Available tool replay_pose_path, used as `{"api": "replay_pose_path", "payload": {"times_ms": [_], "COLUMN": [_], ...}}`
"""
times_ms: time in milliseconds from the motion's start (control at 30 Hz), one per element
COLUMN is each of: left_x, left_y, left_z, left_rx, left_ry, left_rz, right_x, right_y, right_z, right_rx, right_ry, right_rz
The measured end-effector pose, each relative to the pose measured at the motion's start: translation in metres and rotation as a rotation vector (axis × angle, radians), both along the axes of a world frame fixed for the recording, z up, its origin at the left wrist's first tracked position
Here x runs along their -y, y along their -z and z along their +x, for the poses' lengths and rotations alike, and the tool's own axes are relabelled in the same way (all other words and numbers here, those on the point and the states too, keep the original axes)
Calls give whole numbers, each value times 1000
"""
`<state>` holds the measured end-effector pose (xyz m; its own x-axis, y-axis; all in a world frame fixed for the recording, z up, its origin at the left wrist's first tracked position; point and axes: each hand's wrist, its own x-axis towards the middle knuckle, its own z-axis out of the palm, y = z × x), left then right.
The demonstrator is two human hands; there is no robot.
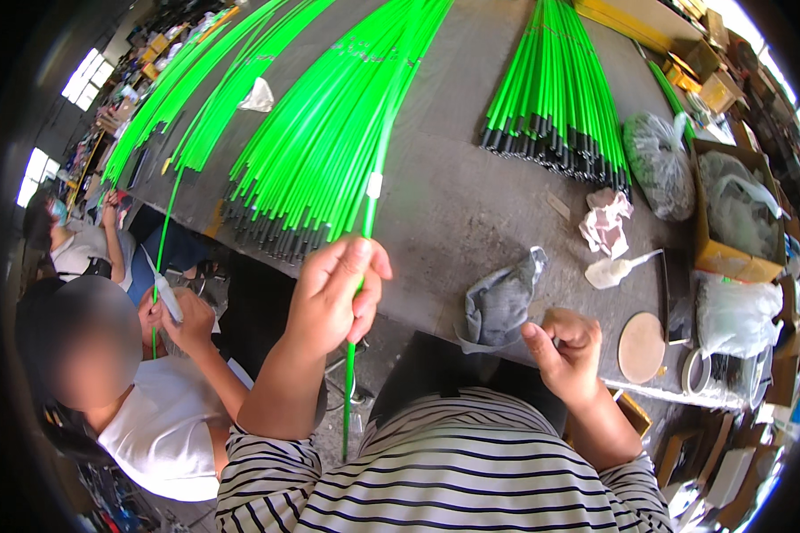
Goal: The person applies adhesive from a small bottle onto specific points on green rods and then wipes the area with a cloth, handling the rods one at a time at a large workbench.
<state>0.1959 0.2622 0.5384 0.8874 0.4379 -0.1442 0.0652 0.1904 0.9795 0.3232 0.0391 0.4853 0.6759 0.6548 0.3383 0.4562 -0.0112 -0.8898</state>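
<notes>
My left hand is wrapped round a thin green rod. The rod stands nearly upright in the picture, running from below my fist up over the table, with a small white tag on it just above my fingers. A wide bundle of green rods with black ends lies fanned out behind that hand. My right hand is at the table's front edge, fingers curled in and thumb along them; whatever they hold, if anything, is hidden. Beside its thumb lies a crumpled grey cloth.
More green rods lie at the back right. Crumpled pink paper, a white squeeze bottle, a round tan disc and a cardboard box with plastic bags stand right. A co-worker works on a green rod at my left.
</notes>
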Motion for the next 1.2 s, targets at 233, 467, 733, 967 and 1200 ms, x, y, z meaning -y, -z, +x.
{"api": "replay_pose_path", "payload": {"times_ms": [233,467,733,967,1200], "left_x": [54,90,100,103,103], "left_y": [41,56,55,61,64], "left_z": [14,17,19,22,24], "left_rx": [19,-46,-63,-60,-57], "left_ry": [185,258,300,297,311], "left_rz": [-179,-357,-444,-358,-408], "right_x": [2,7,3,3,3], "right_y": [2,15,21,23,25], "right_z": [2,11,11,9,12], "right_rx": [-284,-885,-1095,-1077,-1116], "right_ry": [25,59,25,40,-16], "right_rz": [-124,14,203,199,241]}}
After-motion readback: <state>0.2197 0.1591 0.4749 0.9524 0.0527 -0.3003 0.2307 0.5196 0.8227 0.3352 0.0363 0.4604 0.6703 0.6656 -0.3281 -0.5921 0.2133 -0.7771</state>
